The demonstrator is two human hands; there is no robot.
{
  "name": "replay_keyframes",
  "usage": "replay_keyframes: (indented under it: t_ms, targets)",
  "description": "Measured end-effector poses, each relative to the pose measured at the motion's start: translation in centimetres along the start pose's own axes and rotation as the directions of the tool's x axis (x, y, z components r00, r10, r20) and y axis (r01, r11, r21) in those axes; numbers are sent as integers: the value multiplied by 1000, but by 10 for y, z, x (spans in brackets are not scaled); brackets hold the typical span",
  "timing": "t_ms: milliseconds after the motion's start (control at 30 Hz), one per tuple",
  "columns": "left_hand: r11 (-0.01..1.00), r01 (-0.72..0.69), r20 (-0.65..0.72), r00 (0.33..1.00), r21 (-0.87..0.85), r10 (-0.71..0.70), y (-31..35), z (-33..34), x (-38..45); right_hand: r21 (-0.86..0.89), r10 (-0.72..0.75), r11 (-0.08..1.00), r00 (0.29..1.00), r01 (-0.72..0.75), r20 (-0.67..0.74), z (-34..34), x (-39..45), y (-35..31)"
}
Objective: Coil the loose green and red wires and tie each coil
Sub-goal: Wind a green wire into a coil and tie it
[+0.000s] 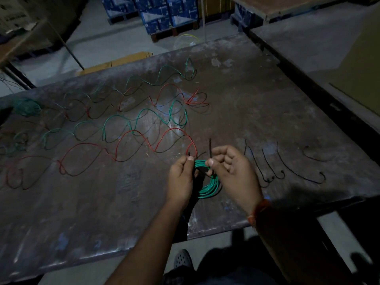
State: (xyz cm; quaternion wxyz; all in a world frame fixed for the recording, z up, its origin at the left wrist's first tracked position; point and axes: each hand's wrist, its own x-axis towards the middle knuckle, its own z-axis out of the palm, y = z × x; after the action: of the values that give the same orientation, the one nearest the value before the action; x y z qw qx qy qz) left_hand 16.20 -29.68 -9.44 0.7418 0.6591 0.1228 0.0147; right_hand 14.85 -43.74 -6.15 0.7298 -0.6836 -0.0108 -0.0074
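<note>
Dim storeroom light falls on a scuffed dark table (236,95), with stacked blue cartons (164,15) on the floor beyond its far edge. Near the table's front edge both hands meet over a green coil (207,187) of wire, which hangs between them just above the surface. The left hand (181,182) has its fingers curled, thumb and forefinger pinching one end of a thin black tie (210,150) at the coil's upper left. The right hand (232,173), also curled, pinches the tie's other end, whose tip stands upright above the fingers. Whether the tie is already wound round the coil cannot be told in the dark. Left of the coil, loose red wires (127,149) and loose green wires (131,122) snake in wavy rows across the table toward its left edge, one red loop reaching almost to the left hand. Right of the coil lie several more black ties (275,167), spread apart, some hooked at the end. A small green bundle (27,106) sits at the table's far left
</note>
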Motion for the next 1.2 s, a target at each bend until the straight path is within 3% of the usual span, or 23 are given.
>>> replay_keyframes:
  t_ms: [167,500,600,700,800,933,1200]
  targets:
    - [997,-11,-7,1000,-71,11,-1,5,-4,-159,12,987,1000,-12,-4,10,-7,2]
    - [997,15,-61,998,-71,-19,-1,6,2,-150,97,986,984,-74,152,10,-9,-13]
    - [995,32,-35,999,-95,-35,0,6,2,-222,49,975,997,-35,60,10,-6,-14]
    - [998,9,-5,1000,-70,-9,1,7,1,-507,-145,856,988,102,-45,11,1,-9]
    - [999,-18,16,1000,-42,18,0,8,-1,-681,-233,713,972,168,-4,13,5,-5]
    - [999,-45,38,998,-15,46,-1,7,-2,-756,-248,631,969,174,16,21,8,0]
    - [997,-75,67,995,31,73,-7,4,3,-777,-196,616,981,125,2,24,13,1]
